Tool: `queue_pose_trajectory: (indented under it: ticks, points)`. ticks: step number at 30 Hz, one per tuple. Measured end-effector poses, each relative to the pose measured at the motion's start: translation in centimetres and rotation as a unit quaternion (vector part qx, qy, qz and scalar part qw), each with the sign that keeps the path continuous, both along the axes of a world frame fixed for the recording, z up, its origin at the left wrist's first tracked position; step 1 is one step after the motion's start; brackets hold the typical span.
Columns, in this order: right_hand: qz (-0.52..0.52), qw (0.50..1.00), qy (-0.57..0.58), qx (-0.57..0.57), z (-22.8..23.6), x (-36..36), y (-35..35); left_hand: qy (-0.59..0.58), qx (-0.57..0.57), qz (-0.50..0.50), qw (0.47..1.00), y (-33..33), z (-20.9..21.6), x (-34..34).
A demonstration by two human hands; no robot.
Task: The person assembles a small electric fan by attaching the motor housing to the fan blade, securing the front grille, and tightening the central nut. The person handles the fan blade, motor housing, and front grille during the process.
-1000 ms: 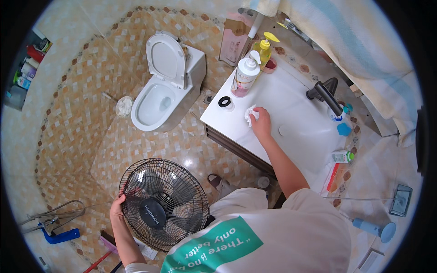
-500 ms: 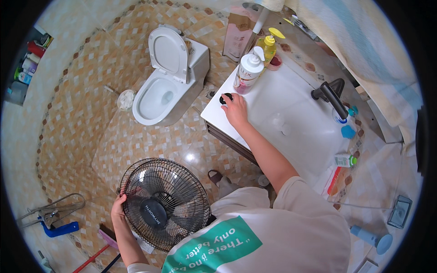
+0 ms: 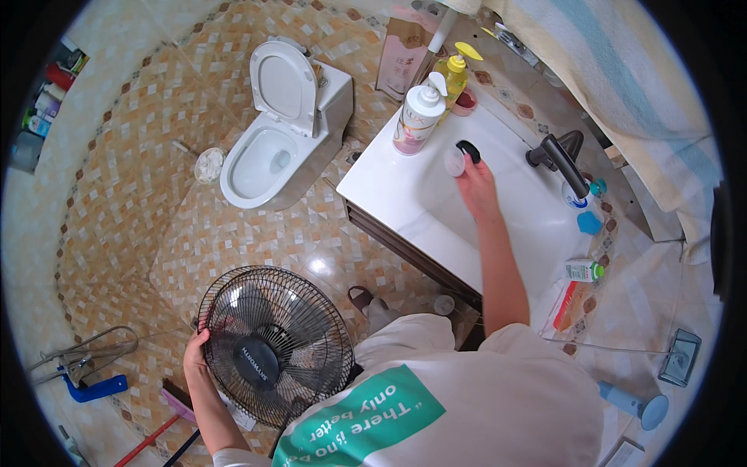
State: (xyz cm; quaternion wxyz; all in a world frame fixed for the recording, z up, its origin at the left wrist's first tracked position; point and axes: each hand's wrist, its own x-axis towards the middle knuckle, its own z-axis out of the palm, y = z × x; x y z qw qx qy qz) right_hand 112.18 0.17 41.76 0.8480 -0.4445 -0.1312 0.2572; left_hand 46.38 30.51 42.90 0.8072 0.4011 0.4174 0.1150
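Note:
My left hand (image 3: 196,348) grips the rim of a black electric fan (image 3: 257,362) by its wire grille, fingers curled round the edge. The fan's round face is turned up toward me, tilted, beside my body on the left. Over the white washbasin (image 3: 537,257), my right hand (image 3: 478,187) pinches a small black rounded piece (image 3: 468,149). A pale translucent round part (image 3: 454,162) shows at the same fingertips; whether the two are joined I cannot tell. Nearest to that hand stands a white pump bottle (image 3: 419,121), with a yellow pump bottle (image 3: 454,78) behind it.
A dark faucet (image 3: 562,162) rises at the basin's right. Left of the counter is a toilet (image 3: 268,159) with its lid up, beside a small waste bin (image 3: 211,165). A broom (image 3: 177,405) lies low left. A striped towel (image 3: 638,93) hangs at upper right.
My right hand has lifted the black piece off the counter's left edge and carried it right, over the basin. The left hand keeps its hold on the fan.

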Motion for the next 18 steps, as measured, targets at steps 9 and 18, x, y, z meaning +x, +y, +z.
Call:
queue_pose_trajectory:
  ticks: [9,18]
  points:
    - [0.108,0.969,0.065,-0.213,-1.5,4.0,-8.3,-0.012,-0.04,-0.05,0.998,-0.3,3.8,5.2]
    - [0.087,0.968,0.222,0.079,3.3,8.9,-8.7,-0.108,-0.079,-0.051,0.99,-0.3,5.3,5.8]
